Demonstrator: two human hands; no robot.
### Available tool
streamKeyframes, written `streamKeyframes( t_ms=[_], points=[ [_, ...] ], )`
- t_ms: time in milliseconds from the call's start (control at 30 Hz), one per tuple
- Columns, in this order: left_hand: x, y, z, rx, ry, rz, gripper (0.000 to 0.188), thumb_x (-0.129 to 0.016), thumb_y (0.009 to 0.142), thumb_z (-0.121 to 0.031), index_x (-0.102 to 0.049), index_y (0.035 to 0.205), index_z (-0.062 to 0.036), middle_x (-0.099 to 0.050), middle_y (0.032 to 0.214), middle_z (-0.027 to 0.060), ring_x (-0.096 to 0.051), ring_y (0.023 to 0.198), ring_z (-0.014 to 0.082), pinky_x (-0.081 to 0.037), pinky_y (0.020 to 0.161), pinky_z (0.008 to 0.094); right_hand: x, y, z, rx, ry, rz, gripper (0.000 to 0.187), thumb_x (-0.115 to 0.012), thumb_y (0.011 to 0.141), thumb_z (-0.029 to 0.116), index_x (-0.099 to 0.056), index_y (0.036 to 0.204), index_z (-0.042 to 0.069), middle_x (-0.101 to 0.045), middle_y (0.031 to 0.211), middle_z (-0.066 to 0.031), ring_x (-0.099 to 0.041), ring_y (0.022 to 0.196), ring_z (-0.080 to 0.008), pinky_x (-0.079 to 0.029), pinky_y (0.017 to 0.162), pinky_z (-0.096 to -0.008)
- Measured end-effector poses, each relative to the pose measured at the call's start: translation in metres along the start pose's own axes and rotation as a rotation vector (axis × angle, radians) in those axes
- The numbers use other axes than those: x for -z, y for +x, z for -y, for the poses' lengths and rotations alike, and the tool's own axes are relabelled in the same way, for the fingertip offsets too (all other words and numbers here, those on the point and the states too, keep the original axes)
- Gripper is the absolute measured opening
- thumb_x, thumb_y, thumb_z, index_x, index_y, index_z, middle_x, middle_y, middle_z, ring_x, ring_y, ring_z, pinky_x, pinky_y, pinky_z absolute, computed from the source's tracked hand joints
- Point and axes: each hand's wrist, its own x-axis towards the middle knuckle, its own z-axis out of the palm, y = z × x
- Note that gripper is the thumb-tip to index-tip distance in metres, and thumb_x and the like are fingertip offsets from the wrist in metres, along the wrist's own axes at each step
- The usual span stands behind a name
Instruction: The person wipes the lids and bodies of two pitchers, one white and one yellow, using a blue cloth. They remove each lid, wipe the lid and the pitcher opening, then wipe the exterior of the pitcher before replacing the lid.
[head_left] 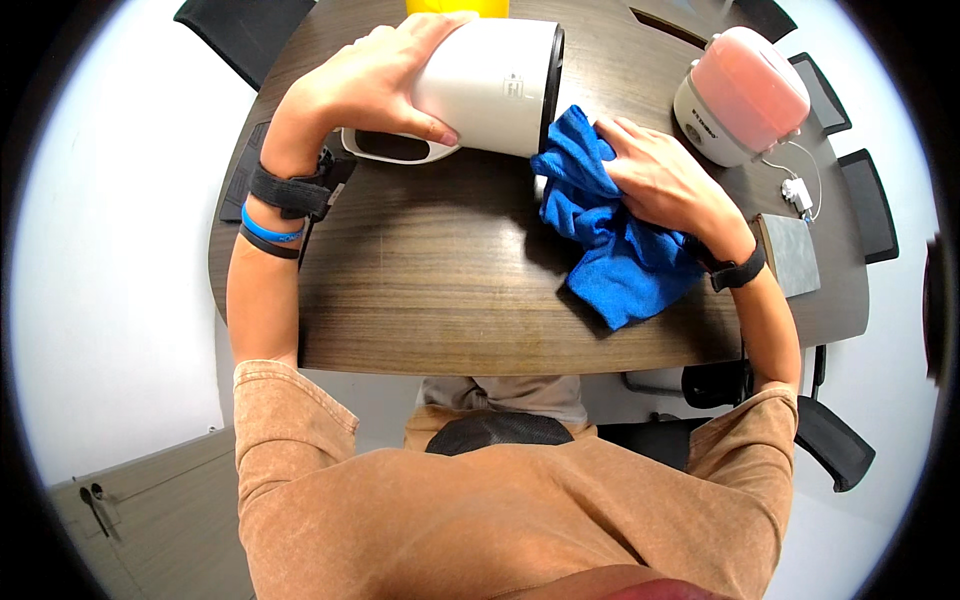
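A white cylindrical pot-like appliance [490, 85] lies tilted on its side above the wooden table. Its loop handle [440, 152] points toward me, and a black rim circles its right end. My left hand [385, 80] is closed around the left part of the body, thumb on the near side and fingers over the top. In my right hand [665, 175] is a bunched blue cloth [625, 255], pressed at the lower part of the black rim. The cloth's loose end hangs down toward the table's near edge. The inside of the appliance is hidden from here.
At the right stands a pink-and-white appliance [745, 95] with a white cable and plug [797, 194]. A grey notebook [790, 255] lies near the table's right edge. Something yellow [460, 8] shows at the far side. Black chairs [868, 205] surround the wooden table [430, 300].
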Motion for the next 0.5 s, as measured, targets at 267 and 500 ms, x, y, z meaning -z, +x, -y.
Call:
streamKeyframes(
  t_ms=[267,500],
  points=[
    [-0.034,-0.001,0.031,-0.078,0.080,-0.179,0.131,-0.103,0.063,-0.057,-0.038,0.169,-0.0124,-0.056,0.155,0.0233,-0.057,0.141,0.0464,-0.051,0.118,0.0547,0.018,0.014,-0.009,-0.056,-0.059,-0.185,0.030,-0.081,0.071,0.002,-0.069,0.098,-0.005,-0.058,0.139,-0.0244,-0.068,0.116,-0.0401,-0.064,0.096,-0.0445],
    [-0.035,-0.002,0.028,-0.045,0.103,-0.178,0.130,-0.101,0.064,-0.058,-0.039,0.169,-0.0129,-0.057,0.153,0.0235,-0.058,0.138,0.0468,-0.050,0.119,0.0551,0.018,0.023,-0.024,-0.298,0.045,-0.244,0.056,-0.077,0.078,0.001,-0.063,0.133,-0.005,-0.061,0.141,-0.0258,-0.070,0.116,-0.0457,-0.062,0.095,-0.0490]
  ],
)
